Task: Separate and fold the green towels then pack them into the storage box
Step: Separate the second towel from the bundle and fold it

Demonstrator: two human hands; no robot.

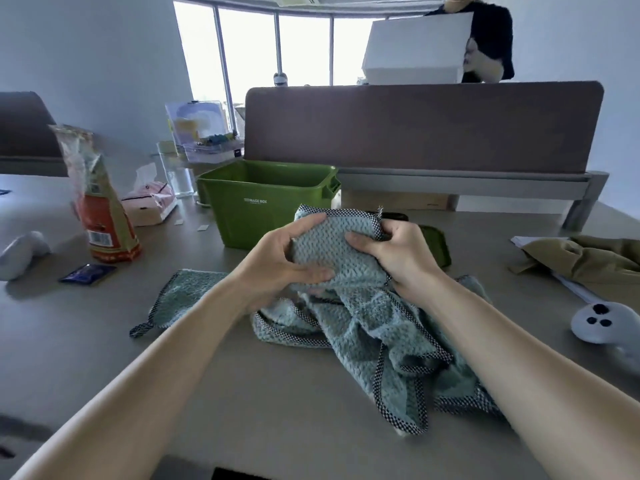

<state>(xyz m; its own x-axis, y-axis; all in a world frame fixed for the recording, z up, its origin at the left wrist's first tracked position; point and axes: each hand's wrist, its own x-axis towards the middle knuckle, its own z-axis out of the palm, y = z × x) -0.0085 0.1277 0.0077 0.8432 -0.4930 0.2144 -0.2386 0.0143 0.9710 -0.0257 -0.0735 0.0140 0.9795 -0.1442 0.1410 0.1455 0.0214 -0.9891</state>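
Left grip [277,261] and right grip [391,251] both curl around a folded green towel [322,237], pinching its two sides and holding it above the counter [242,393]. A rumpled towel pile [363,327] lies directly beneath. One spread towel [180,292] lies left of the left grip. The open-topped storage box [256,202] stands just beyond both grips.

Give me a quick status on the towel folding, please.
Left hand and right hand grip a folded towel. Loose towels heaped beneath. Storage box open just behind, nothing in the way.
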